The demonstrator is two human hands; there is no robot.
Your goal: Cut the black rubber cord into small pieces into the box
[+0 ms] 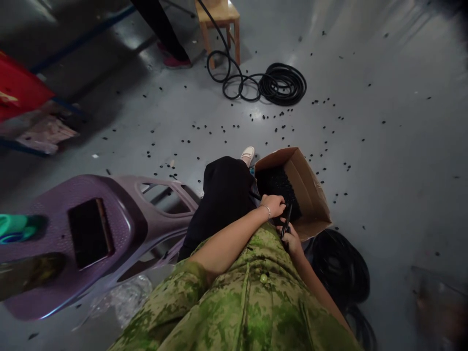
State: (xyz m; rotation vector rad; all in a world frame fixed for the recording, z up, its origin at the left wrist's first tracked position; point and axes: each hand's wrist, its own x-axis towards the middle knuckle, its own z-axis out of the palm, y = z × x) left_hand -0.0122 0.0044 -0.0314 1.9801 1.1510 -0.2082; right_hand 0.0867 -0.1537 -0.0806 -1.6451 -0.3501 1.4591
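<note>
Over a cardboard box (310,190), my left hand (273,204) is closed on a black hose (255,195), a short length of which shows beside my wrist. My right hand (291,238) grips dark scissors (287,220), with the blades pointing up toward the box. The two hands are close together at the box's near edge. Inside the box lies a heap of small black pieces (276,181). My fingers partly hide the hose end, so I cannot tell whether the blades touch it.
A coil of black hose (283,84) lies ahead near a wooden stool (219,14) and another person's leg (164,29). More black coils (340,265) sit at right. At left, a purple plastic chair (127,209) holds a phone (89,233). Small black bits dot the floor.
</note>
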